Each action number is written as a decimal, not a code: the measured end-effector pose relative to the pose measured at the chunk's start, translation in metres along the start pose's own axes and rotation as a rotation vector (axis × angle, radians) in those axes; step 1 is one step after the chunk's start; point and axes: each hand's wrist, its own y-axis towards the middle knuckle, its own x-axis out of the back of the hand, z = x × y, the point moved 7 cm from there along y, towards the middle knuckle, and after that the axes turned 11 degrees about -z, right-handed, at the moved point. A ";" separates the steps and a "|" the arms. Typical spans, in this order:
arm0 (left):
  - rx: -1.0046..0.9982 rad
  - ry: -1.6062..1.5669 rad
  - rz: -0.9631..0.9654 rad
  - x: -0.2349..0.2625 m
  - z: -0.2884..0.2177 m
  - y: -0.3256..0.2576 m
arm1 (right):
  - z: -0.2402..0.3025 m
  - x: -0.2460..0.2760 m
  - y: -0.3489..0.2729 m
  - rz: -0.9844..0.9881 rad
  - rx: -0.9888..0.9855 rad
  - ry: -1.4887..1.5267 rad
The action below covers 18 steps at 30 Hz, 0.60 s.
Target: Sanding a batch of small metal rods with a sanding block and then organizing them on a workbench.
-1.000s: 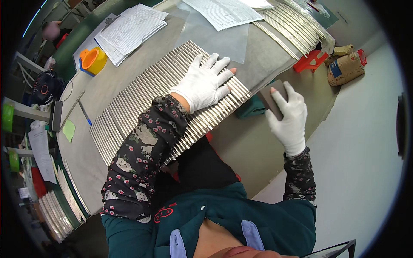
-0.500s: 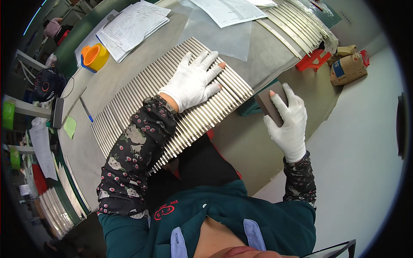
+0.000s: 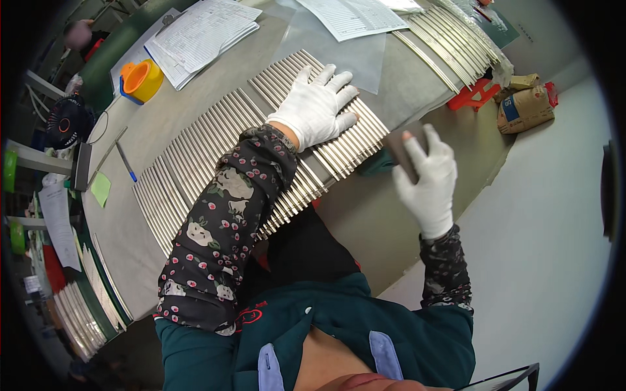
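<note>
A row of slim, shiny metal rods (image 3: pixel 215 133) lies side by side across the grey table, with several gaps splitting it into groups. My left hand (image 3: pixel 313 109), in a white glove with bare fingertips on some fingers, rests flat on the far right group, fingers spread. Beyond the table's right edge, my right hand (image 3: pixel 427 182), gloved the same way, grips a dark grey-brown rectangular block (image 3: pixel 400 154), which looks like a sanding block. The block is held near the ends of the rods, slightly blurred. My left sleeve hides part of the row.
Paper sheets (image 3: pixel 202 39) and a clear plastic sheet (image 3: pixel 365 62) lie at the back. A yellow tape roll holder (image 3: pixel 143 81), a blue-tipped pen (image 3: pixel 126 161) and a green note (image 3: pixel 101 189) are on the left. More metal strips (image 3: pixel 450 45) lie far right, above a red stool (image 3: pixel 473 94).
My left hand has slid right and away, and the rods under it have shifted, opening gaps in the row. My right hand with the block has moved slightly left.
</note>
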 end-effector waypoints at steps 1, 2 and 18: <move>-0.010 -0.010 -0.004 -0.001 -0.002 0.002 | -0.035 -0.006 -0.005 0.035 -0.100 -0.198; -0.011 -0.013 -0.006 -0.002 -0.002 0.003 | -0.041 0.001 -0.005 -0.034 -0.070 -0.223; 0.008 -0.004 -0.025 -0.001 0.002 0.001 | 0.019 0.002 -0.002 0.022 0.001 0.005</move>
